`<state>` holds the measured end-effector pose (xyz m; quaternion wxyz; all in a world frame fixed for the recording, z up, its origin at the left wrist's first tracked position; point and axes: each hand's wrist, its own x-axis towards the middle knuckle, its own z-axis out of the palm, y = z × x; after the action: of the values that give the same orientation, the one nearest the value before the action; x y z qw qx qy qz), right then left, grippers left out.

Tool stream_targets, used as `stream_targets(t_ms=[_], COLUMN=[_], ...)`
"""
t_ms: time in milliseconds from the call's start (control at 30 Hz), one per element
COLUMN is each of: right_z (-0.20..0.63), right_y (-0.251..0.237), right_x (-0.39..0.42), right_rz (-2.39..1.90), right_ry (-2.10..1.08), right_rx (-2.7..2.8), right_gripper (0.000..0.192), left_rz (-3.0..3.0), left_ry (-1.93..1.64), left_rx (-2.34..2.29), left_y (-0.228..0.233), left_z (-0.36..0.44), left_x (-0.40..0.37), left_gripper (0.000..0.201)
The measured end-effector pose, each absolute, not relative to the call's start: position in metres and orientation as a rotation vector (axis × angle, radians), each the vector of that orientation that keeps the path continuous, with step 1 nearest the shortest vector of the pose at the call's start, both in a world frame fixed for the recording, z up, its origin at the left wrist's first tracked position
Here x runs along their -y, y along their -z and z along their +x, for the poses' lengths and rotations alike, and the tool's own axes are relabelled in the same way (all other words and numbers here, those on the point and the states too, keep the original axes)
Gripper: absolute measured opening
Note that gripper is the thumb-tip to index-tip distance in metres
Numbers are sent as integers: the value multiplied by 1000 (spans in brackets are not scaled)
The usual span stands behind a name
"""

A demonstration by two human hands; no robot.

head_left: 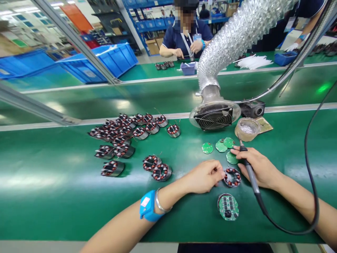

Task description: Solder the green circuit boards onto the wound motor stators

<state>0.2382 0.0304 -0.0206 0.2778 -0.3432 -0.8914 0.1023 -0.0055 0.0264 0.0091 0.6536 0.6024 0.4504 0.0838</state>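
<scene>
My left hand (207, 177) is closed, thumb and forefinger pinched at the left rim of a motor stator (232, 177) with copper windings. A fine wire there would be too small to make out. My right hand (259, 167) holds a soldering iron (251, 172), its tip pointing away toward a round pot (246, 129) with a silvery inside. The fingers of that hand also reach the edge of a round green circuit board (232, 157). Nearer to me lies another stator topped with a populated circuit board (228, 207).
Several bare boards (221, 145) lie beyond my hands. Many stators (118, 130) stand grouped at the left. A fume extractor (214, 117) on a silver duct (237, 42) hangs ahead. The iron's cable (306, 140) loops at right. A co-worker (184, 42) sits opposite.
</scene>
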Motion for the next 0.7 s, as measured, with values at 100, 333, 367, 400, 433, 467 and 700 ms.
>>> stream_targets(t_ms=[100, 333, 367, 400, 433, 467, 700], right_z=[242, 244, 245, 246, 247, 248, 232], right_y=[21, 9, 9, 9, 9, 9, -23], right_x=[-33, -25, -26, -27, -29, -29, -5], right_rz=[-919, -991, -988, -981, -977, -980, -1062], right_ry=[-163, -206, -273, -332, -372, -387, -195], right_rx=[2536, 2455, 2467, 2481, 2490, 2488, 2227], right_gripper=[28, 36, 36, 35, 33, 32, 31], left_rz=[1284, 1133, 1119, 1114, 1120, 1135, 1291], left_ry=[-176, -513, -534, -547, -556, -559, -511], left_rx=[-996, -837, -797, -763, -740, -726, -570], left_y=[-12, -7, -4, -2, 1, 3, 7], left_z=[-10, -32, -35, -38, -39, -41, -35], left_x=[-27, -37, -39, -40, -41, -42, -34], left_gripper=[17, 28, 32, 35, 37, 38, 39])
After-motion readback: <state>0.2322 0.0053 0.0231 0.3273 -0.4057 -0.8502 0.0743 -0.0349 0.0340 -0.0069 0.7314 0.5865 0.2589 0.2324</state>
